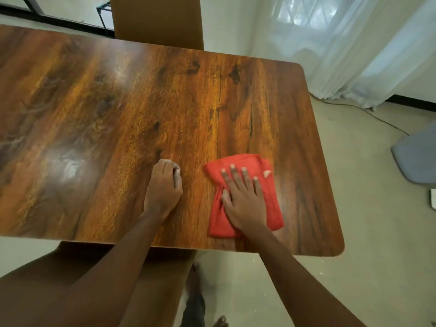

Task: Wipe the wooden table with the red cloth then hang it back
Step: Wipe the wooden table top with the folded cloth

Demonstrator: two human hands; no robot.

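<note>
Head view, single frame. Wooden desk (165,102) filled the left and centre of the frame, its rounded corners at the right; surface glossy, with pale glare patches at centre left. Red cloth (245,197) lay bunched flat on the desk in the lower right of the frame, near the desk's near edge and apart from its right edge; a small pale tag showed at the cloth's upper right. Right hand (243,204) lay palm down on the cloth, fingers (236,175) spread and extended, pressing rather than gripping. Left hand (162,190) rested on bare desk just left of the cloth, not touching it; its fingers were curled loosely under, holding nothing. A brown chair back (158,20) stood beyond the far edge at top centre; white curtains (342,43) hung at upper right; a grey object (417,156) sat on the floor at the right edge, identity unclear.
</note>
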